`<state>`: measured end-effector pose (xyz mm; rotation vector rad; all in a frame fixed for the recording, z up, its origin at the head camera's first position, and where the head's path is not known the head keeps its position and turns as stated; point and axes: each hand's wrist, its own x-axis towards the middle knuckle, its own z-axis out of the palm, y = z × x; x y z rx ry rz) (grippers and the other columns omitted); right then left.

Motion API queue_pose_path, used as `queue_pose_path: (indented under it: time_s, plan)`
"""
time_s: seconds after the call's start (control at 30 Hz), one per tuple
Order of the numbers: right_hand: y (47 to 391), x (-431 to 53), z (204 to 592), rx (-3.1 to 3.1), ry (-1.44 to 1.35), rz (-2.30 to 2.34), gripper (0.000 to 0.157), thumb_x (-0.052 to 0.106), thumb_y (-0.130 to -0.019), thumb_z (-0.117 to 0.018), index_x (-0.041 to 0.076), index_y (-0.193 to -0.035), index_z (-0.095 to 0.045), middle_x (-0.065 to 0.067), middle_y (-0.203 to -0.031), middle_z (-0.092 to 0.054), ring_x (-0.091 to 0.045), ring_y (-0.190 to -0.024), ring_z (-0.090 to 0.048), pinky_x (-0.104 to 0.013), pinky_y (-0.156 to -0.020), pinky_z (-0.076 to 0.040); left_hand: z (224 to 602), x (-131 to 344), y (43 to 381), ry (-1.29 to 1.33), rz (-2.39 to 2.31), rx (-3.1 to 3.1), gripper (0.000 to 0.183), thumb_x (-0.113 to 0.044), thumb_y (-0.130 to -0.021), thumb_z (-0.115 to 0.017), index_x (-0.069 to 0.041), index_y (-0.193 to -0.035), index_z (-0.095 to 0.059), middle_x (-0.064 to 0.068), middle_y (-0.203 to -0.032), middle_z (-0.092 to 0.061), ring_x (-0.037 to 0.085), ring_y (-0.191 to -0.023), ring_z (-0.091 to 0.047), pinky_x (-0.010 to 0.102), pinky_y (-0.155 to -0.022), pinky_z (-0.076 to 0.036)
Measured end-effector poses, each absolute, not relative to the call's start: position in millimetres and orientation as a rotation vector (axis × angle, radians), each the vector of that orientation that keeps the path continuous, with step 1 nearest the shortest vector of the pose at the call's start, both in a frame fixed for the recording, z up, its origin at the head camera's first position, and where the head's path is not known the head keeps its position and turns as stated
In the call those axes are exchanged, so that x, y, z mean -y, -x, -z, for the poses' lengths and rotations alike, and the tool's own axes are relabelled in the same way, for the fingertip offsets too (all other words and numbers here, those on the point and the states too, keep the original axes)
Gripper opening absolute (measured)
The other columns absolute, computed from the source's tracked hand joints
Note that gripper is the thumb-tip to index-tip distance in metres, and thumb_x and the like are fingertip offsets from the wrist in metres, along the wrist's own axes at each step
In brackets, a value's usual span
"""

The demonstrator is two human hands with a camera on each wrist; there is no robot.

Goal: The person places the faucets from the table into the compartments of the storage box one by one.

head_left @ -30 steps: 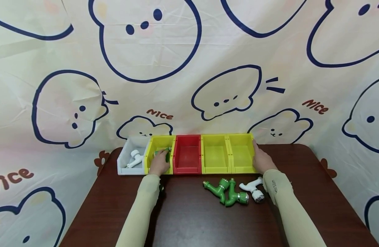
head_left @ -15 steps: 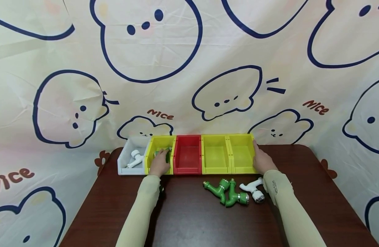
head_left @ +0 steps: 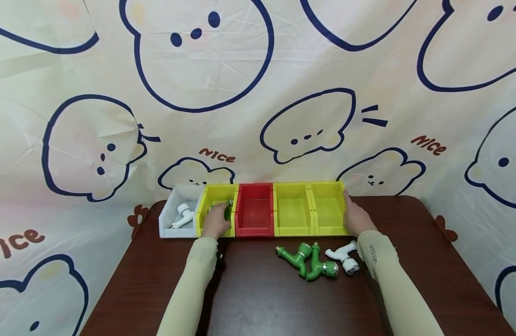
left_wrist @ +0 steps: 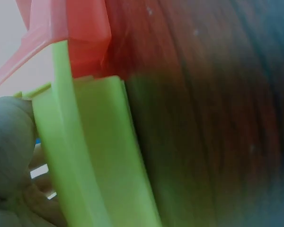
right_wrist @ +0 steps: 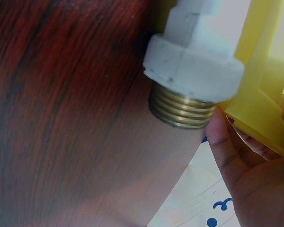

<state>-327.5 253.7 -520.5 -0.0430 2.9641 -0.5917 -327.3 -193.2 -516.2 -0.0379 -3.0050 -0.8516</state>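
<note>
- Left hand [head_left: 216,221]: lies in the left yellow bin [head_left: 219,193], at a green tap [head_left: 228,213]; cannot tell whether its fingers clamp it.
- Right hand [head_left: 358,219]: extended fingers touch the rightmost yellow bin [head_left: 328,212].

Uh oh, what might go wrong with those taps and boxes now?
The right sleeve is very close to the white tap lying on the table, so moving that arm might knock it. The right hand touches the end yellow box, so a hard push might make the row slide. The left hand reaches into the yellow box beside the white box, where a green thing partly shows, so pulling out quickly might bump it.
</note>
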Motion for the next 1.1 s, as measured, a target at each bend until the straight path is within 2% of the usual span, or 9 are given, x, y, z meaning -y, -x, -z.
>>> queue_pose_path:
  time_s: [0.13, 0.33, 0.4, 0.67, 0.83, 1.1]
  plan:
    - [326.8, -253.6, 519.5, -2.966, 0.045, 0.591, 0.068, 0.008, -0.109, -0.034, 0.003, -0.165, 0.004, -0.035, -0.146, -0.046, -0.039, -0.11, -0.061, -0.058, -0.102, -0.051, 508.5, 195.5, 323.8, 0.053, 0.786, 3.017, 0.057, -0.01, -0.095, -0.067, 0.0, -0.149, -0.053, 0.024, -0.151, -0.053, 0.043, -0.139, -0.051, 0.057, -0.116, -0.042]
    - [327.0, -253.6, 518.3, -2.975, 0.052, 0.58, 0.069, 0.008, -0.109, -0.035, 0.002, -0.165, 0.004, -0.036, -0.146, -0.047, -0.04, -0.112, -0.061, -0.059, -0.103, -0.05, 492.9, 187.8, 318.0, 0.007, 0.545, 2.815, 0.044, -0.02, -0.1, -0.066, -0.007, -0.141, -0.062, 0.018, -0.141, -0.061, 0.038, -0.123, -0.063, 0.056, -0.097, -0.057]
    - [327.0, -253.4, 518.7, -2.967, 0.046, 0.586, 0.069, 0.008, -0.109, -0.035, 0.003, -0.165, 0.004, -0.035, -0.147, -0.046, -0.04, -0.113, -0.06, -0.06, -0.105, -0.049, 487.4, 180.7, 315.3, 0.061, 0.491, 2.746, 0.044, -0.022, -0.1, -0.066, -0.01, -0.142, -0.062, 0.015, -0.143, -0.061, 0.036, -0.125, -0.061, 0.054, -0.1, -0.056]
    - [327.4, -253.3, 519.1, -2.959, 0.047, 0.599, 0.069, 0.009, -0.109, -0.035, 0.003, -0.165, 0.005, -0.035, -0.148, -0.045, -0.04, -0.114, -0.06, -0.06, -0.105, -0.049, 469.9, 141.1, 290.2, 0.545, 0.467, 2.676, 0.056, -0.029, -0.097, -0.071, -0.018, -0.15, -0.056, 0.007, -0.152, -0.056, 0.033, -0.138, -0.051, 0.056, -0.114, -0.045]
    - [329.0, -253.8, 519.0, -2.96, 0.047, 0.594, 0.069, 0.009, -0.109, -0.035, 0.003, -0.165, 0.006, -0.035, -0.147, -0.045, -0.04, -0.113, -0.059, -0.06, -0.104, -0.049, 469.9, 114.0, 271.5, 0.933, 0.364, 2.662, 0.061, -0.03, -0.095, -0.074, -0.022, -0.152, -0.054, 0.003, -0.152, -0.056, 0.026, -0.14, -0.052, 0.05, -0.12, -0.04]
    - [328.8, -253.8, 520.2, -2.959, 0.046, 0.593, 0.069, 0.009, -0.109, -0.034, 0.004, -0.166, 0.006, -0.035, -0.146, -0.047, -0.038, -0.109, -0.061, -0.059, -0.102, -0.05, 483.7, 78.5, 241.3, 1.382, 0.093, 2.715, 0.072, -0.038, -0.094, -0.076, -0.029, -0.158, -0.043, -0.002, -0.158, -0.05, 0.022, -0.141, -0.052, 0.044, -0.117, -0.044]
